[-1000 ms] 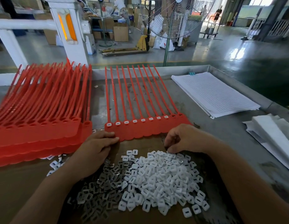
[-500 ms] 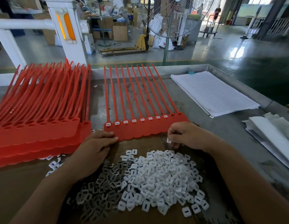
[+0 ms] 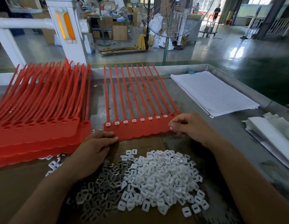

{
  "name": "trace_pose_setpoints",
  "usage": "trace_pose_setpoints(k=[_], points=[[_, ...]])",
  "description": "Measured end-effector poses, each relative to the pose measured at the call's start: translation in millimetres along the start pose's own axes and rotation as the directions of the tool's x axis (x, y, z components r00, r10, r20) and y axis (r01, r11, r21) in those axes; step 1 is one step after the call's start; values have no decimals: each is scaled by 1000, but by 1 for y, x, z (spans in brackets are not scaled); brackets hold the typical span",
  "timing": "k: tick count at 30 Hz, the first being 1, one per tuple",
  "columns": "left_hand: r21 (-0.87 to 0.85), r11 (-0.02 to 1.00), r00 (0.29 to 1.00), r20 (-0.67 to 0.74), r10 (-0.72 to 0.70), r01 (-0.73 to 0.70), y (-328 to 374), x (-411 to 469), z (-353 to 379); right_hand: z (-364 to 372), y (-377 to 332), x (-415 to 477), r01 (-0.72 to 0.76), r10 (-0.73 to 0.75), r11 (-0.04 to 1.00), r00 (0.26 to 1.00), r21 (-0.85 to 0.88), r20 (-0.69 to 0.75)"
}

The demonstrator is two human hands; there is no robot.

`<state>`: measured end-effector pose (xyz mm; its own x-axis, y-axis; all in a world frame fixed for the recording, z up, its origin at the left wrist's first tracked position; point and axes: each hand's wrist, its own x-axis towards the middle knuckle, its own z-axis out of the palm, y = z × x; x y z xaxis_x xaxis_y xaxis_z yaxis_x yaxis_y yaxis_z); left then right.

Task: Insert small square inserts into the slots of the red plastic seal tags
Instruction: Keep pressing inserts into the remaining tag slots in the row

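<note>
Red seal tags [image 3: 137,128], white inserts [image 3: 164,178], gridded paper [image 3: 211,91].

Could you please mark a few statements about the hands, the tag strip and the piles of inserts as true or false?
1. The left hand rests on the near left edge of the red tag strip. True.
2. The right hand holds nothing. False: it pinches a white insert.
3. The white pile lies left of the grey pile. False: it lies right of it.
4. The strip's leftmost slots hold white inserts. True.
</note>
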<state>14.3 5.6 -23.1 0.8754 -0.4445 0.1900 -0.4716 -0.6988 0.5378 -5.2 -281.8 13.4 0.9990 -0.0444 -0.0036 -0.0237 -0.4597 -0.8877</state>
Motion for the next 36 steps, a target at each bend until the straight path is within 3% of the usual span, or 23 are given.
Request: trace_pose_setpoints(k=[6,11,28,36], points=[[3,1000,1000,4,7,-7,-1,-1,-1,-12,3,20,-36,28,999,973,-28,-229],[-17,1000,1000,6,8,-8,0,-2,-2,-15,8,43,-42,-35,964,958,-262,-284],[-14,1000,1000,11,0,0,1,-2,-1,-5,21,66,-18,-59,924,980,-381,-188],[-10,1000,1000,10,3,-3,-2,-2,0,-7,22,69,-102,53,971,974,-217,-219]])
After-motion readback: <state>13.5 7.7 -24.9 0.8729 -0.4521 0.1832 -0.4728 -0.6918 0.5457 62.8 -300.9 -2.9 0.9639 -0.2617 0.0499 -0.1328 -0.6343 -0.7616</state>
